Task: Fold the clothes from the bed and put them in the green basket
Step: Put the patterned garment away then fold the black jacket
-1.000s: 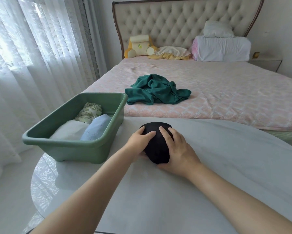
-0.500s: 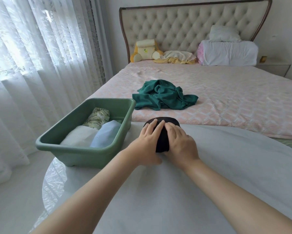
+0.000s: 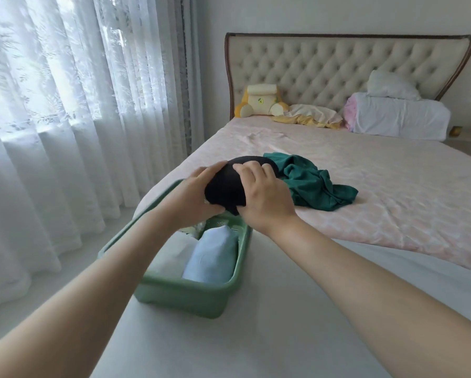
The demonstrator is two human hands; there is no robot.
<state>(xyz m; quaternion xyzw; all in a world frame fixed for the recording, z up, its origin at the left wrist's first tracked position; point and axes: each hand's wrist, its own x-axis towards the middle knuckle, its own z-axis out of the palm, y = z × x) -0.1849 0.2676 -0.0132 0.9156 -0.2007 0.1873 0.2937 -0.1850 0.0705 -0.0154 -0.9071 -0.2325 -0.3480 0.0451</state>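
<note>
A rolled black garment [image 3: 226, 186] is held in the air between my left hand [image 3: 193, 195] and my right hand [image 3: 264, 195], above the far end of the green basket [image 3: 180, 296]. The basket stands on the white table [image 3: 256, 336] and holds a folded light blue piece [image 3: 214, 255], a white piece [image 3: 171, 255] and a patterned one mostly hidden by my left hand. A crumpled dark green garment [image 3: 310, 184] lies on the pink bed [image 3: 392, 186] just beyond my hands.
White lace curtains [image 3: 65, 118] hang at the left. A yellow cushion [image 3: 261, 105], a cream and yellow cloth [image 3: 310, 115] and white pillows [image 3: 398, 115] sit against the tufted headboard [image 3: 324, 66]. Pale floor shows left of the table.
Both hands have lifted the black roll off the table and carried it left, over the basket. The view has swung left and tilted.
</note>
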